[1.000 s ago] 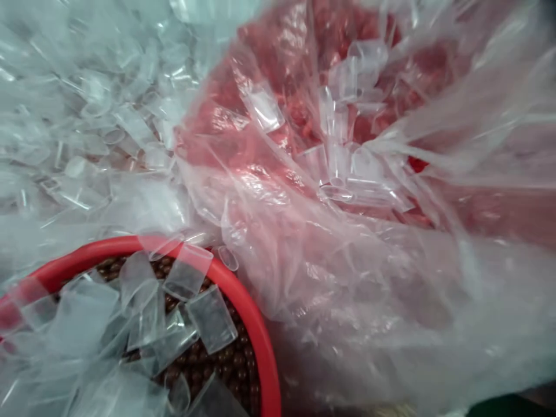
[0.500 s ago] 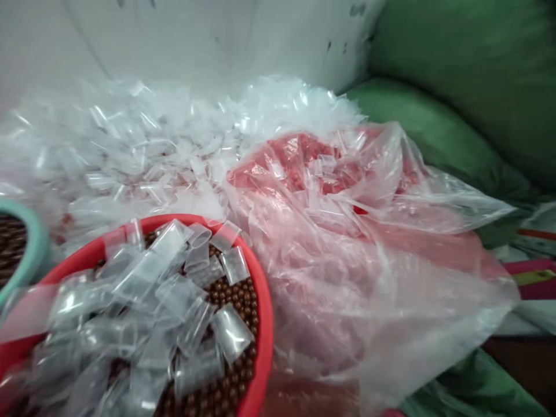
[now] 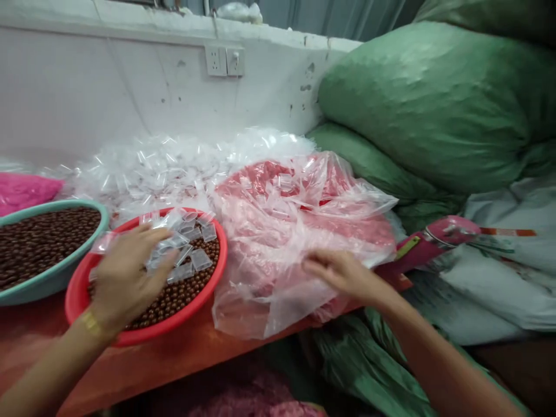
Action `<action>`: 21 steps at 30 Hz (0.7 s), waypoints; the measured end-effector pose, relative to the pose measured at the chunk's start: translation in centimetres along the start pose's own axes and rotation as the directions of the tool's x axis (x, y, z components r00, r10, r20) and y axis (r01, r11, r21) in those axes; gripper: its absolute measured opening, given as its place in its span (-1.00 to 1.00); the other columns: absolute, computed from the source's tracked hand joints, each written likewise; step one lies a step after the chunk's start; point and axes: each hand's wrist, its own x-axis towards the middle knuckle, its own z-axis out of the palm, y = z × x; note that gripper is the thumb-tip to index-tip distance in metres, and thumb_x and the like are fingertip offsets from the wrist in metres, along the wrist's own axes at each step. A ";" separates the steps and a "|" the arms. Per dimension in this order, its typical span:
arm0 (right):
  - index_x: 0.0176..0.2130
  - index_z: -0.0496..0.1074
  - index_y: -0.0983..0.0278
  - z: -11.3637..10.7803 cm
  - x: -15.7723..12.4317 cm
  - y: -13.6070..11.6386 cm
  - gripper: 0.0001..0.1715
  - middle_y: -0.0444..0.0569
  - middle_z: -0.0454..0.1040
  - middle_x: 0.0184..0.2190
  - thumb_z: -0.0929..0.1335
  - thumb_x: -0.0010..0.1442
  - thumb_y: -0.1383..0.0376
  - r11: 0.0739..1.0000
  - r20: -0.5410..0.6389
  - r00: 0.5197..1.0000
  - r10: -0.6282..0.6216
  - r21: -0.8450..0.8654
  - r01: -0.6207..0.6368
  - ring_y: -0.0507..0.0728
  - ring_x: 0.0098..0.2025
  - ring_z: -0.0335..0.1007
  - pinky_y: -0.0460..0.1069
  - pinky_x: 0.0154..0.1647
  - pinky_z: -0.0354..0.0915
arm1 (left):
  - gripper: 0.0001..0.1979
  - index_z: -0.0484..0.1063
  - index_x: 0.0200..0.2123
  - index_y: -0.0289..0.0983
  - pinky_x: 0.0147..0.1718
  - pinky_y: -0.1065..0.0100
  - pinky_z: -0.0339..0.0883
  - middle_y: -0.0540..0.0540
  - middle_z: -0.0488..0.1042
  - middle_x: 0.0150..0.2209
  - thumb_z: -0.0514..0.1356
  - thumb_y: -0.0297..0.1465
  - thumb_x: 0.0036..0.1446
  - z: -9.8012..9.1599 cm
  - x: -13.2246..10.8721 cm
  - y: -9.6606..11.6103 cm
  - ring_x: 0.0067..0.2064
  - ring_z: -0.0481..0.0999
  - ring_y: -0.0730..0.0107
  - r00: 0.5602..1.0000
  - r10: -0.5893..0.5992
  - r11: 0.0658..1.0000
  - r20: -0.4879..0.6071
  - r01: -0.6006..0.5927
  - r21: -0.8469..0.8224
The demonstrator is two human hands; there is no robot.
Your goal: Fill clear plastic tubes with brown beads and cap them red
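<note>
My left hand (image 3: 132, 272), slightly blurred, is over the red basin (image 3: 220, 255), its thumb and fingers apart. Beneath and beyond it, short clear plastic sleeves (image 3: 201, 260) lie in a loose heap on small round brown beads (image 3: 169, 301). At the clear plastic bag (image 3: 260, 260), my right hand (image 3: 332, 269) has its fingers curled together against the film. Whether a fold of it is pinched there is hidden. Through the bag something red shows, and a few clear sleeves (image 3: 284, 182) lie at its top.
A pale green basin (image 3: 104, 223) of brown beads stands at the left, with a pink bag (image 3: 28, 191) behind. Many clear sleeves (image 3: 152, 162) are piled along the white wall (image 3: 108, 87). Big green sacks (image 3: 425, 104) stack at right. The orange tabletop (image 3: 174, 365) ends in front.
The view has pulled back and tilted up, so wall, sacks and table edge now show. Both my hands have come into view, the left over the red basin, the right at the bag.
</note>
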 end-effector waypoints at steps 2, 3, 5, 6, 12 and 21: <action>-0.30 0.41 0.30 -3.4 5.1 -0.3 -0.44 0.13 0.47 -0.31 0.14 0.20 -0.09 0.937 -0.311 0.941 0.134 -0.270 -0.223 0.26 -0.17 0.40 0.10 -0.13 0.25 | -0.67 0.45 -0.03 -0.12 0.06 0.09 0.30 -0.03 0.54 -0.09 0.06 -0.24 0.17 3.2 3.4 3.7 0.04 0.44 0.14 0.953 0.196 0.981 0.233 -0.192 -0.038; -0.29 0.41 0.33 -4.4 7.8 -0.1 -0.41 0.20 0.46 -0.27 0.17 0.19 -0.11 0.880 -0.365 0.897 0.250 -0.301 -0.368 0.32 -0.10 0.37 0.13 -0.09 0.23 | -0.64 0.47 -0.07 -0.22 0.07 0.10 0.28 -0.13 0.53 -0.07 0.04 -0.21 0.18 5.1 4.9 5.5 0.06 0.43 0.11 0.911 0.230 0.973 0.343 -0.226 -0.052; -0.34 0.43 0.38 -5.1 12.6 0.7 -0.43 0.25 0.45 -0.31 0.30 0.10 -0.10 0.820 -0.268 0.848 0.458 -0.241 -0.519 0.38 -0.07 0.35 0.13 -0.10 0.24 | -0.51 0.46 -0.07 -0.33 0.04 0.11 0.29 -0.25 0.52 -0.07 0.02 -0.09 0.18 9.0 7.5 8.6 0.04 0.44 0.07 0.821 0.222 0.974 0.527 -0.215 -0.075; -0.40 0.43 0.38 -5.0 14.5 1.3 -0.50 0.22 0.45 -0.39 0.39 0.03 -0.04 0.817 -0.217 0.842 0.493 -0.217 -0.535 0.37 -0.13 0.38 0.11 -0.16 0.26 | -0.42 0.45 -0.05 -0.36 0.00 0.12 0.31 -0.28 0.52 -0.10 0.00 0.00 0.15 10.9 8.3 9.8 0.00 0.47 0.05 0.776 0.185 0.982 0.603 -0.172 -0.080; -0.52 0.35 0.36 -4.9 20.2 3.2 -0.83 -0.13 0.26 -0.68 0.40 0.02 0.36 0.847 -0.143 0.841 0.522 -0.029 -0.531 0.04 -0.56 0.26 -0.04 -0.49 0.22 | -0.50 0.52 -0.23 -0.43 -0.29 0.20 0.36 -0.39 0.55 -0.24 0.12 -0.08 0.06 16.9 9.8 11.5 -0.15 0.55 -0.05 0.645 -0.020 0.995 0.764 0.088 -0.048; -0.48 0.26 0.29 -7.9 27.6 -4.5 -0.94 -0.14 0.32 -0.56 0.25 0.02 0.37 0.938 -0.342 0.910 0.235 0.327 -0.119 -0.03 -0.50 0.21 -0.11 -0.46 0.17 | -0.62 0.48 -0.21 -0.33 -0.31 0.30 0.35 -0.23 0.58 -0.25 -0.09 -0.29 0.27 17.8 12.4 6.4 -0.19 0.57 0.20 0.797 -0.195 0.932 0.572 0.332 -0.146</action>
